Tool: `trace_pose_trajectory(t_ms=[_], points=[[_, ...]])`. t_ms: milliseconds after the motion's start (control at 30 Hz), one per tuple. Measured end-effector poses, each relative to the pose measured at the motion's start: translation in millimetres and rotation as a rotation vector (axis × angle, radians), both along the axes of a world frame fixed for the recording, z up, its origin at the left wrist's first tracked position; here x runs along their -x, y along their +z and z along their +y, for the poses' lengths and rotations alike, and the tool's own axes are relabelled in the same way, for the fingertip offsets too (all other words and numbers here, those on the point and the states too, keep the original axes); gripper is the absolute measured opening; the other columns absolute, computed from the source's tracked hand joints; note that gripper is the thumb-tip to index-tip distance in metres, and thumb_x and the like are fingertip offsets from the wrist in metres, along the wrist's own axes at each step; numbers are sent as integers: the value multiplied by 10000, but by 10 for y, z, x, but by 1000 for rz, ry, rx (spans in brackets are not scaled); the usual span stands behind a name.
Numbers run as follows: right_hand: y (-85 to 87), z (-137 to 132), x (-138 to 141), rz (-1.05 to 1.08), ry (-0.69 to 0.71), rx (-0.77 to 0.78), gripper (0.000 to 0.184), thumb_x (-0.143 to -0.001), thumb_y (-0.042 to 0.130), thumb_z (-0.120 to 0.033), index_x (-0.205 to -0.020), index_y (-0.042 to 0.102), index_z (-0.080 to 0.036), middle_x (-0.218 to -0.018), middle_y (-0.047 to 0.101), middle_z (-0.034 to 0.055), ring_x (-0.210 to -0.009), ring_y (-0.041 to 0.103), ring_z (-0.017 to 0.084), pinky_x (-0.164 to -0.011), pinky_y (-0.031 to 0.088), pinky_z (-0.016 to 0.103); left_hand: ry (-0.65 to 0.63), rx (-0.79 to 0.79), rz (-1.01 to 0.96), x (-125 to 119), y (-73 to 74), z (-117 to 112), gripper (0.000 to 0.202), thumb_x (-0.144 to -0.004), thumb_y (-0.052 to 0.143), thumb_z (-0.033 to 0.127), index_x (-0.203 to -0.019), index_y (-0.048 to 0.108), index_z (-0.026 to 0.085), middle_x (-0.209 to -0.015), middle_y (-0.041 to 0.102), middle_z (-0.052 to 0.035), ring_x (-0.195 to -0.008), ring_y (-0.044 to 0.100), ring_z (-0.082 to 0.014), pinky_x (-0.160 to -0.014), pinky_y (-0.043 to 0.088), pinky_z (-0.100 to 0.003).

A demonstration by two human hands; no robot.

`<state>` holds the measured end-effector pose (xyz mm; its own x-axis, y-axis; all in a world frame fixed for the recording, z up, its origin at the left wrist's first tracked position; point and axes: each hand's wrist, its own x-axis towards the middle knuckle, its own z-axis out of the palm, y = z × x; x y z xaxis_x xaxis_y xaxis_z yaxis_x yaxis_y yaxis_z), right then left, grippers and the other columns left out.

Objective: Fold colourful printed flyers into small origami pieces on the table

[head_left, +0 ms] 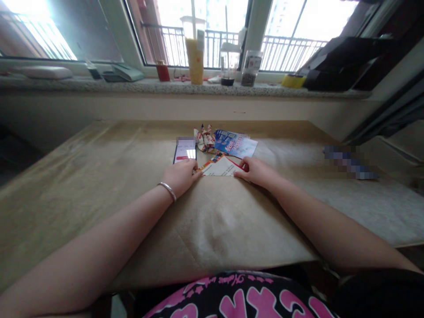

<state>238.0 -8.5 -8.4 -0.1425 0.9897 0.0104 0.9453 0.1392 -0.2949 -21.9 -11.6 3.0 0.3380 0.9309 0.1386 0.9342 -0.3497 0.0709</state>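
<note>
Your left hand [180, 176] and right hand [255, 172] press fingers on half-folded printed flyer [220, 168], grip unclear; folded paper pieces [203, 139] and flat flyers [236, 144] lie beyond.

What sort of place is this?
Probably a home in an apartment block: a stone windowsill crowded with everyday items, a yellow drink in a cup, and balcony railings outside.

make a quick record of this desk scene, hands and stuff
left hand: fingers on the folded printed leaflet, silver bangle on wrist
right hand: fingertips at the leaflet's right end
beside left hand: smartphone
beyond leaflet: folded red-and-white paper pieces, blue printed leaflets
surface: brown paper
</note>
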Motion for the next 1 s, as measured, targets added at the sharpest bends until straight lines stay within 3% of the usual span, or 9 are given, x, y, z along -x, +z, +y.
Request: trace_pose_trajectory(t_ms=[200, 367, 567, 767, 1000], points=[[19, -7, -107, 90, 72, 25, 171, -791, 607, -321, -921, 635, -214, -798, 669, 20, -686, 591, 147, -568, 411, 243, -53, -1, 31, 59, 9, 13, 240, -893, 462, 364, -921, 626, 192, -955, 664, -66, -814, 625, -209, -642, 453, -280], [7, 1, -187, 142, 137, 40, 239, -783, 577, -226, -1008, 652, -194, -808, 660, 23, -662, 565, 136, -623, 433, 253, -171, 49, 41, 174, 3, 66, 270, -901, 410, 301, -1003, 649, 229, -1067, 651, -50, -929, 621, -208, -757, 484, -291], [-19, -2, -210, 275, 157, 12, 240, -777, 558, -244, -983, 663, -180, -731, 633, 8, -612, 536, 124, -592, 426, 247, -223, 45, 27, 224, -4, 71, 293, -889, 421, 332, -1075, 622, 227, -1100, 626, -59, -978, 605, -211, -813, 482, -306], [22, -31, -191, 413, 217, -30, 170, -773, 554, -266, -866, 652, -163, -657, 591, -3, -591, 516, 111, -566, 415, 234, -258, -10, -72, 218, -27, 92, 265, -859, 471, 320, -1062, 599, 207, -956, 624, -41, -823, 598, -170, -718, 472, -265], [14, -76, -176, 437, 441, -187, 109, -770, 580, -265, -745, 630, -172, -684, 610, 15, -576, 507, 99, -545, 412, 221, -381, -146, -102, 237, -85, 109, 235, -887, 453, 316, -868, 652, 192, -925, 615, -44, -792, 595, -154, -713, 472, -257]])
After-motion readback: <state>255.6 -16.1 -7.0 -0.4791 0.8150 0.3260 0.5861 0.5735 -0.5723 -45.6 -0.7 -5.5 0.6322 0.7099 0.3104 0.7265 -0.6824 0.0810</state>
